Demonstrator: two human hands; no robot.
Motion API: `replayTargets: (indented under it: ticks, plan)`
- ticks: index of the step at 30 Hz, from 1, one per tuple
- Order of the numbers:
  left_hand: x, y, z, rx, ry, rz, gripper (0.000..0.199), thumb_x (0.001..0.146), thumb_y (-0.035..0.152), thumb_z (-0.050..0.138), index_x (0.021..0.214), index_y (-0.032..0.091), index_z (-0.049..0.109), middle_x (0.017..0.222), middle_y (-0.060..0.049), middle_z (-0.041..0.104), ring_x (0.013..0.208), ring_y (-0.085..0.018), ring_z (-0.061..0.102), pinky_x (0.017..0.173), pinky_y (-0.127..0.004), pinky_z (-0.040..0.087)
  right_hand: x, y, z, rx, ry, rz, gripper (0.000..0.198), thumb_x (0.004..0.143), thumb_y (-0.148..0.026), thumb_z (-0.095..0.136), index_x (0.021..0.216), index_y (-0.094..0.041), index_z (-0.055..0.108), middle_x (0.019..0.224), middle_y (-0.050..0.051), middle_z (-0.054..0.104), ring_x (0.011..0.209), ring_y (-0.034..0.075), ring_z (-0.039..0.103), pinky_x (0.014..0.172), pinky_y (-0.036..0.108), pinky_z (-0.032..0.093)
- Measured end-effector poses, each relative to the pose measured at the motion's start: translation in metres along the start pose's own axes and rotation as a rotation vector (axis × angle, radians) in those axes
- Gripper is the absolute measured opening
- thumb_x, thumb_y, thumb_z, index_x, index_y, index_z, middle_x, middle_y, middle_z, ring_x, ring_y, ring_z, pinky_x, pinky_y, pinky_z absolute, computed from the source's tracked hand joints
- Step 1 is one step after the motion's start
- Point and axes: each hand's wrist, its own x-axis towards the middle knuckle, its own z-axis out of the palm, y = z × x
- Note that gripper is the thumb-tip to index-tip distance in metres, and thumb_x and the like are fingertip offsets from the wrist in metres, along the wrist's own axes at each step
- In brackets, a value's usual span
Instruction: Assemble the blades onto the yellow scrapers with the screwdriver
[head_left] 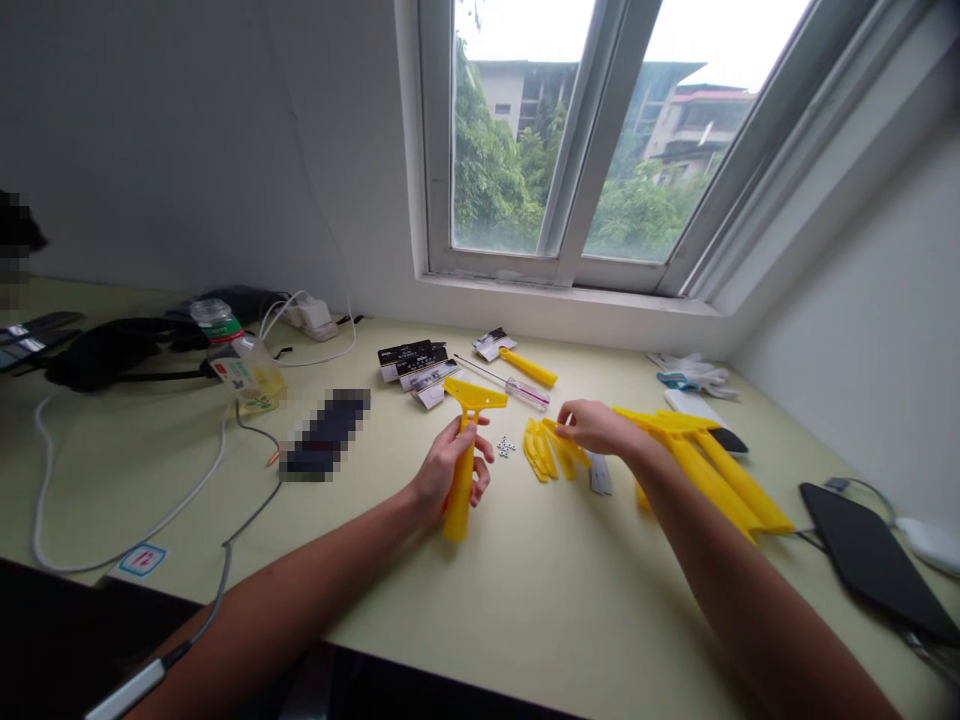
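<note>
My left hand [450,465] is wrapped round the handle of a yellow plastic scraper [459,505], whose wide head points away from me. My right hand [592,428] is closed, with its fingertips pinching a yellow plastic strip [568,447]. Beside it lie several curved yellow strips [536,450]. Grey flat blades [600,475] rest just under my right hand, partly covered. Between the two hands is a small heap of screws [506,447]. More yellow scraper handles [709,470] are piled behind my right forearm, which hides part of them.
A screwdriver [527,393] and a yellow handle [529,367] lie farther back, near black-and-white packages [420,365]. At left stand a plastic bottle [240,360] and loose cables. White gloves [697,373] and a black phone [877,560] lie at right. A window [570,270] rises behind the table.
</note>
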Motion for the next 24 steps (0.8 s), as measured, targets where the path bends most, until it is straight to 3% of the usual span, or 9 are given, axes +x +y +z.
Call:
replayTargets:
  ticks: [5, 9, 12, 19, 24]
  plan:
    - [0.001, 0.003, -0.004, -0.084, -0.041, -0.004, 0.037, 0.091, 0.050, 0.044, 0.114, 0.021, 0.047, 0.081, -0.002, 0.057, 0.047, -0.012, 0.053, 0.036, -0.023, 0.041, 0.004, 0.002, -0.002, 0.096, 0.043, -0.008, 0.029, 0.088, -0.042, 0.053, 0.102, -0.023, 0.071, 0.101, 0.006, 0.073, 0.084, 0.016, 0.066, 0.068, 0.023, 0.045]
    - [0.002, 0.006, -0.008, -0.097, 0.015, 0.051, 0.032, 0.090, 0.045, 0.047, 0.111, 0.021, 0.049, 0.081, -0.001, 0.056, 0.048, -0.011, 0.052, 0.037, -0.022, 0.041, 0.008, 0.002, 0.004, 0.112, 0.069, 0.037, 0.031, 0.090, -0.036, 0.051, 0.105, -0.018, 0.071, 0.092, 0.009, 0.074, 0.078, 0.016, 0.067, 0.068, 0.023, 0.046]
    - [0.002, 0.007, -0.010, -0.121, 0.046, 0.067, 0.031, 0.089, 0.045, 0.050, 0.110, 0.021, 0.050, 0.080, 0.000, 0.055, 0.049, -0.010, 0.051, 0.039, -0.021, 0.042, 0.010, 0.004, 0.006, 0.097, 0.017, 0.066, 0.033, 0.090, -0.038, 0.049, 0.097, -0.016, 0.073, 0.079, 0.009, 0.074, 0.068, 0.016, 0.067, 0.063, 0.024, 0.046]
    - [0.003, 0.007, -0.010, -0.107, 0.052, 0.057, 0.030, 0.090, 0.044, 0.048, 0.110, 0.021, 0.051, 0.079, 0.000, 0.054, 0.049, -0.010, 0.050, 0.038, -0.021, 0.041, 0.004, 0.027, -0.011, -0.053, 0.021, 0.137, 0.028, 0.082, -0.035, 0.061, 0.101, -0.019, 0.073, 0.108, 0.011, 0.072, 0.100, 0.024, 0.065, 0.075, 0.028, 0.046]
    - [0.002, 0.006, -0.009, -0.099, 0.047, 0.064, 0.030, 0.089, 0.044, 0.049, 0.109, 0.022, 0.051, 0.078, 0.001, 0.054, 0.048, -0.010, 0.050, 0.038, -0.021, 0.041, -0.004, 0.040, -0.015, -0.065, -0.202, 0.221, 0.026, 0.075, -0.038, 0.068, 0.071, -0.012, 0.071, 0.072, 0.011, 0.071, 0.066, 0.020, 0.067, 0.060, 0.028, 0.048]
